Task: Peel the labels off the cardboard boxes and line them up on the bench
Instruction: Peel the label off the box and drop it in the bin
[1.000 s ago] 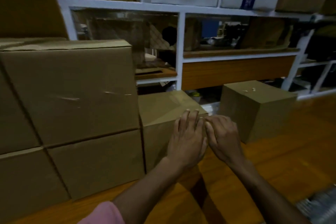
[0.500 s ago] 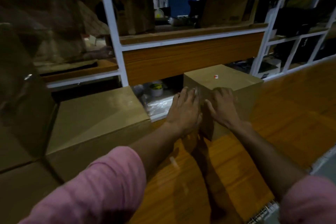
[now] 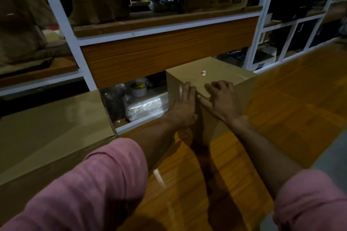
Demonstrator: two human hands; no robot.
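Resting on the near corner of the small cardboard box (image 3: 223, 75), both hands lie with fingers extended, gripping nothing. Left hand (image 3: 183, 108) presses flat against the box's left face; right hand (image 3: 222, 100) spreads over the top edge. The small label (image 3: 203, 73) sits just beyond the right fingertips (image 3: 211, 86), nearer that hand. Both forearms reach forward over the bench (image 3: 281, 118).

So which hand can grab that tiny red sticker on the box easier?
Probably the right hand. Its fingers already rest on the top of the small box, just below the sticker. The left hand lies against the box's near left side.
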